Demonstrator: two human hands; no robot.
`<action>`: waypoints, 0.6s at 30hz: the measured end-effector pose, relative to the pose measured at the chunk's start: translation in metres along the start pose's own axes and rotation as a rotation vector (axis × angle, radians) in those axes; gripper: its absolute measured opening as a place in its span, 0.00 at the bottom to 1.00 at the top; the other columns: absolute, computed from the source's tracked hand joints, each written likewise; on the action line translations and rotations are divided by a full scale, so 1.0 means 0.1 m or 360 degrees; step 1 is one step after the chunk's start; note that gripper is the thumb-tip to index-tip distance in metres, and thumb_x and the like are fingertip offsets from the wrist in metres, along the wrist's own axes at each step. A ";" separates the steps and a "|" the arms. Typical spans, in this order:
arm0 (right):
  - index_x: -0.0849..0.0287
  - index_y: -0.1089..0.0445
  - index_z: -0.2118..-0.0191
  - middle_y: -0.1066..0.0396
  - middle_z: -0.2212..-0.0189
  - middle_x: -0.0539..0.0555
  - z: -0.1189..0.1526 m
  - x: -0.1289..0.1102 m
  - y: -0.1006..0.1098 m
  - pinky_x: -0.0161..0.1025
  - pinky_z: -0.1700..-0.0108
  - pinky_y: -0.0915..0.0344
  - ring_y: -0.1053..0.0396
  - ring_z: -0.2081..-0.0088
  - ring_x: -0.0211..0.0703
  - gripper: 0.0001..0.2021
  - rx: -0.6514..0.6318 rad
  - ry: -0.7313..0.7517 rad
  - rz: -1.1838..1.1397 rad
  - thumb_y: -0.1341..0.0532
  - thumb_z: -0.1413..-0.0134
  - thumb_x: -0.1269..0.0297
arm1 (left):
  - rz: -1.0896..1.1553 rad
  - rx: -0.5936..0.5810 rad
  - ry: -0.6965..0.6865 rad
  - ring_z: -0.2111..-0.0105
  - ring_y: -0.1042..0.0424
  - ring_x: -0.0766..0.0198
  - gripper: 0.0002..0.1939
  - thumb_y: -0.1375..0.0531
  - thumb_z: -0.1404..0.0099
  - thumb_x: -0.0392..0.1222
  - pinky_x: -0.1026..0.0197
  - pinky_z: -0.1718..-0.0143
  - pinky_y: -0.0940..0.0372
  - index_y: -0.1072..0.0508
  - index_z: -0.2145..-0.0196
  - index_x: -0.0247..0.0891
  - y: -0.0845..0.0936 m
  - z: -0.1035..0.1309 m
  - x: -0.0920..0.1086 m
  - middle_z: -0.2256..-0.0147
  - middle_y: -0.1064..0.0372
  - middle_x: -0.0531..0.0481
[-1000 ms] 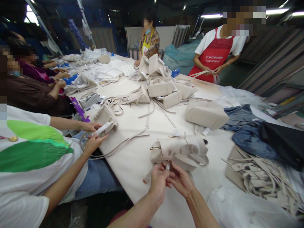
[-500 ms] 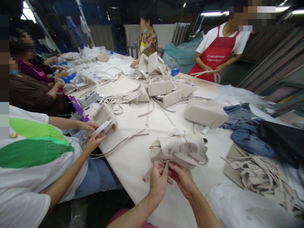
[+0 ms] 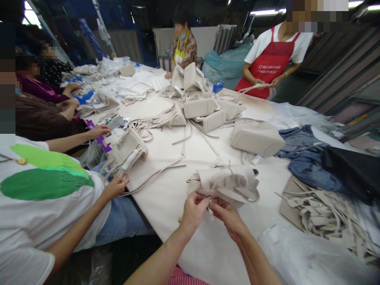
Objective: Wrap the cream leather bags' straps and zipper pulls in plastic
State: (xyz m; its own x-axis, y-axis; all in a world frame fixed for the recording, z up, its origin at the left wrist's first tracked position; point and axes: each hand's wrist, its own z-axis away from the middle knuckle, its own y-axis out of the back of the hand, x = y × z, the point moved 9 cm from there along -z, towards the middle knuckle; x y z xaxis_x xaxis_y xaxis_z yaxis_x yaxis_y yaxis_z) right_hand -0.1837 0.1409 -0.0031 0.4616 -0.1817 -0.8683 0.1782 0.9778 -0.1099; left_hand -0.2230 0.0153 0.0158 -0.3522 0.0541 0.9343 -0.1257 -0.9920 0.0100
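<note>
A pale beige handbag (image 3: pixel 204 180) lies on the table in front of me, its handles towards me and clear film about its middle. On its near side is a small gold-coloured metal fitting (image 3: pixel 209 198). My left hand (image 3: pixel 192 210) pinches at this fitting from the left, thumb and fingers closed. From the right, my right hand (image 3: pixel 228 218) closes its fingertips on the same spot. A short pale piece (image 3: pixel 210 213) hangs just under the fingertips; the fingers hide most of it.
Beige bags (image 3: pixel 203 109) are piled mid-table, and another bag (image 3: pixel 258 139) stands nearer. Loose straps (image 3: pixel 326 221), denim cloth (image 3: pixel 308 158) and plastic film (image 3: pixel 311 257) lie to the right. At left, a co-worker's hand (image 3: pixel 117 186) touches another bag (image 3: pixel 130 144). Other people stand around the table.
My fingertips have moved up and closed in around the metal fitting, covering the strip that hung from it. The co-worker at left has moved one hand away from their bag.
</note>
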 end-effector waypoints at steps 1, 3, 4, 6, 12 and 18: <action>0.59 0.32 0.73 0.35 0.76 0.48 0.00 -0.01 0.00 0.35 0.68 0.48 0.45 0.72 0.36 0.14 -0.0014 0.0020 0.0027 0.35 0.58 0.53 | 0.0056 0.0019 0.0030 0.73 0.33 0.64 0.07 0.39 0.49 0.41 0.63 0.68 0.39 0.29 0.74 0.34 -0.01 -0.01 -0.02 0.76 0.30 0.51; 0.59 0.32 0.74 0.36 0.76 0.48 0.00 -0.04 -0.01 0.36 0.68 0.49 0.46 0.72 0.36 0.13 -0.0040 0.0063 0.0074 0.35 0.58 0.53 | 0.0131 0.0063 0.0073 0.74 0.34 0.65 0.08 0.39 0.49 0.43 0.64 0.69 0.40 0.29 0.76 0.34 -0.02 -0.02 -0.05 0.77 0.31 0.51; 0.59 0.33 0.74 0.36 0.77 0.48 0.00 -0.06 -0.01 0.36 0.68 0.49 0.46 0.73 0.36 0.13 -0.0045 0.0081 0.0086 0.35 0.58 0.54 | 0.0149 0.0075 0.0087 0.74 0.35 0.66 0.08 0.40 0.49 0.42 0.64 0.70 0.41 0.29 0.76 0.34 -0.03 -0.02 -0.07 0.77 0.32 0.51; 0.59 0.34 0.75 0.37 0.78 0.48 0.01 -0.08 -0.01 0.36 0.69 0.50 0.46 0.73 0.36 0.13 -0.0051 0.0089 0.0089 0.35 0.58 0.54 | 0.0162 0.0063 0.0107 0.74 0.36 0.66 0.08 0.41 0.49 0.42 0.64 0.70 0.42 0.29 0.76 0.34 -0.04 -0.03 -0.11 0.77 0.32 0.52; 0.60 0.29 0.72 0.33 0.78 0.49 0.01 -0.08 0.02 0.36 0.70 0.49 0.45 0.74 0.35 0.15 0.0001 0.0010 -0.0008 0.32 0.62 0.54 | 0.0200 0.0028 0.0113 0.76 0.38 0.67 0.09 0.41 0.50 0.44 0.64 0.71 0.44 0.32 0.77 0.35 -0.02 -0.06 -0.22 0.79 0.35 0.53; 0.60 0.25 0.68 0.29 0.75 0.51 0.01 -0.08 0.02 0.37 0.67 0.43 0.39 0.71 0.39 0.15 0.0034 0.0013 -0.0024 0.32 0.63 0.55 | 0.0239 -0.0048 0.0077 0.73 0.36 0.65 0.08 0.43 0.48 0.44 0.62 0.67 0.41 0.34 0.76 0.35 -0.03 -0.05 -0.26 0.76 0.34 0.52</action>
State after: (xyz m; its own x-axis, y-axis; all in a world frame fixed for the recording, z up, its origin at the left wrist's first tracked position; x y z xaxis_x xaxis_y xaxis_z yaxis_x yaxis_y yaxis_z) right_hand -0.1862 0.1439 0.0039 0.4517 -0.1958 -0.8704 0.2039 0.9725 -0.1129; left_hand -0.2182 0.0172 -0.0102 -0.4136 -0.0887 0.9061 -0.0959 -0.9855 -0.1402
